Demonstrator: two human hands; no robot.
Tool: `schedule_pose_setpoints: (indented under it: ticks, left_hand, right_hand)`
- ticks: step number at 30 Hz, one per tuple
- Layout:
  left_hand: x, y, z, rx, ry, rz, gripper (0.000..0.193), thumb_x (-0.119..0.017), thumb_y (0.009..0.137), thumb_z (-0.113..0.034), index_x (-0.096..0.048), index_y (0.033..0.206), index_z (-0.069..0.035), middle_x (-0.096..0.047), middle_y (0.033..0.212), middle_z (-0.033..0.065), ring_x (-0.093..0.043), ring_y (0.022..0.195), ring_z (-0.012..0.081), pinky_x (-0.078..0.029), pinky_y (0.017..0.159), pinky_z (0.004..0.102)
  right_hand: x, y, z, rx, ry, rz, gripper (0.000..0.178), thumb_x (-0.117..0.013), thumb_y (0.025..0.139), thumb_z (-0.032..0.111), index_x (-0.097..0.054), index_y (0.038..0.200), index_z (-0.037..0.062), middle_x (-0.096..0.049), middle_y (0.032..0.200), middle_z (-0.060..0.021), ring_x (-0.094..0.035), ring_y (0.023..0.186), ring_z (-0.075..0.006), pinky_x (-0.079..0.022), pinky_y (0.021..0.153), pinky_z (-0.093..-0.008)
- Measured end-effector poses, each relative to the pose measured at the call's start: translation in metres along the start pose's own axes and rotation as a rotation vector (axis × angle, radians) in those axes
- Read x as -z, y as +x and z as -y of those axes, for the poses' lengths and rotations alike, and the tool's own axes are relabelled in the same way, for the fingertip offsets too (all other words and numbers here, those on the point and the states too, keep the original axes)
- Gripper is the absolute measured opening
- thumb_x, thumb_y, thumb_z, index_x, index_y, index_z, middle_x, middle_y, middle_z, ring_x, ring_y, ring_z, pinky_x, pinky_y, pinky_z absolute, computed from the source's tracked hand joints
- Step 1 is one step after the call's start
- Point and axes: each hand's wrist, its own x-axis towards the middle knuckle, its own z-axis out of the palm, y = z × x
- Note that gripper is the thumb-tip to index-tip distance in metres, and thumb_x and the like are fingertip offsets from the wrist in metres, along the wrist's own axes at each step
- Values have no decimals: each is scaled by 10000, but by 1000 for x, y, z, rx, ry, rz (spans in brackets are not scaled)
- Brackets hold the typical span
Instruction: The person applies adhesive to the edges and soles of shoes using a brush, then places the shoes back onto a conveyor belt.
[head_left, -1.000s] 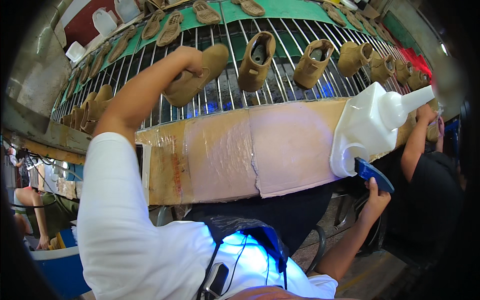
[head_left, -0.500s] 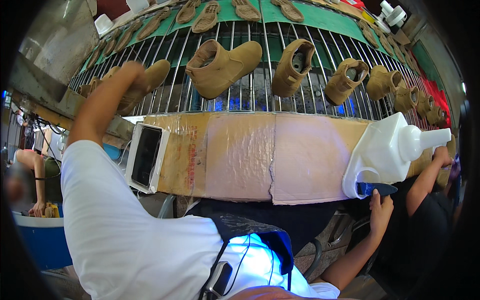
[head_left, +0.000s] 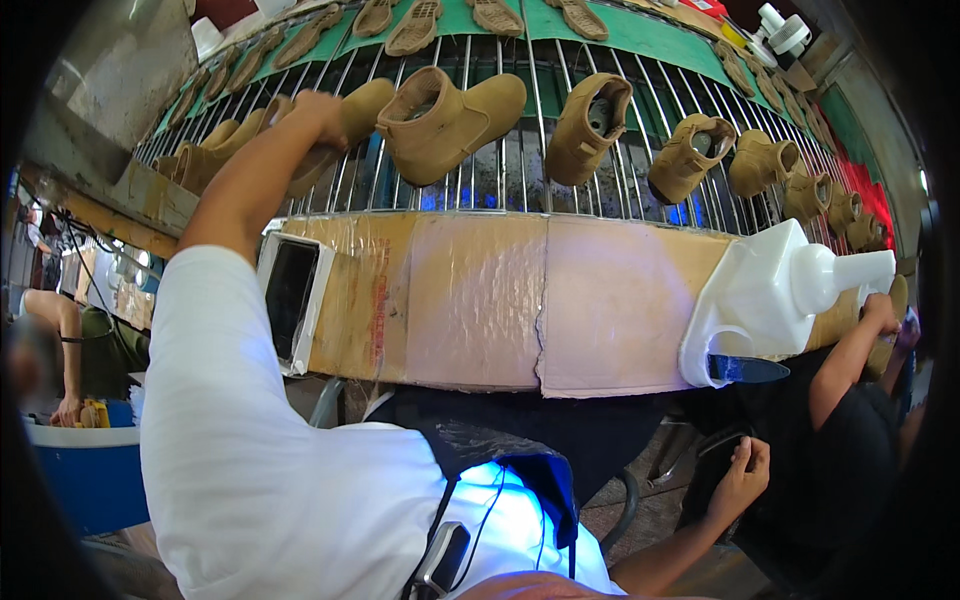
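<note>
Tan boot (head_left: 368, 107), clamped in my left hand (head_left: 318, 118), points at the next boot (head_left: 450, 130); my right hand (head_left: 740, 482), fingertips together, is farther off.

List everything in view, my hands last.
Cardboard: one strip, brown, centre
Rack: one, metallic, beyond cardboard
Boots: ten or more, tan, on rack
Soles: ten or more, tan, on green sheet
Framed panel: one, dark, cardboard's left end
Container: one, white, cardboard's right end
Tool: one, blue, at container's cup
Red sheet: one, far right
Tub: one, blue, lower left
Co-workers: two, one black-clad, left and right
Left hand: one, bare, holding a boot
Right hand: one, bare, below tool
</note>
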Motion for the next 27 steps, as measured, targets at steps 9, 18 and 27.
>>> schedule_pose_setpoints:
  ticks: [9,18,27]
  left_hand:
    - [2,-10,-10,-94,-330,-674,481,-657,786,-332,-551,1209,-131,-635,1065,138,-613,980,317,-498,834,424]
    - [-61,-261,-6,144,-897,-215,526,-728,755,-228,-542,1217,-59,-601,1057,149,-588,979,288,-474,845,357]
    - [-113,-282,-54,132,-768,-470,511,-641,792,-138,-486,1266,-25,-475,1263,182,-433,1167,359,-350,1017,413]
  right_hand:
    - [-30,-26,40,164,80,28,125,-556,891,81,-579,868,-39,-550,776,-62,-508,724,-137,-415,681,-244]
    - [-66,-27,67,291,272,223,102,-559,876,51,-575,836,-42,-555,770,-80,-511,715,-159,-411,686,-258]
    - [-69,-44,100,469,260,250,80,-570,848,35,-597,841,-41,-578,770,-104,-542,693,-205,-433,667,-295]
